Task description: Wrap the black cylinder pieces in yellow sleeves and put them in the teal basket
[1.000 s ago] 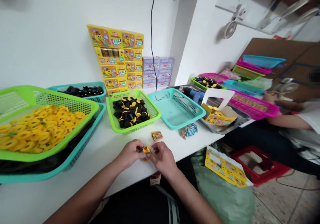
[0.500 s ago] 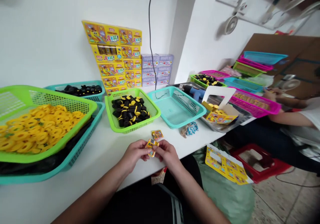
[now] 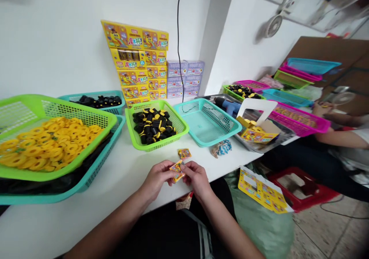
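Note:
Between both hands, over the front edge of the white table (image 3: 123,197), is a small printed yellow card (image 3: 177,170). My left hand (image 3: 159,178) pinches its left side with thumb and fingers. On the right side, the thumb of my right hand (image 3: 196,177) presses the card against the curled fingers. A similar small printed stack of cards (image 3: 184,153) lies flat on the table just beyond my hands. Behind that stand a green basket (image 3: 147,147) of black and yellow cylinders (image 3: 154,126) and a turquoise basket (image 3: 201,136).
Yellow rings (image 3: 54,143) fill a green basket (image 3: 86,159) at left. Yellow boxes (image 3: 134,78) are stacked at the wall. A blue-white bundle (image 3: 221,148) and an opened yellow box (image 3: 256,134) sit at right. A co-worker's arm (image 3: 340,137) is by a pink basket (image 3: 323,127).
The card has tilted between my fingers, and its printed face shows more. My view has shifted slightly to the left, so the surroundings appear further right.

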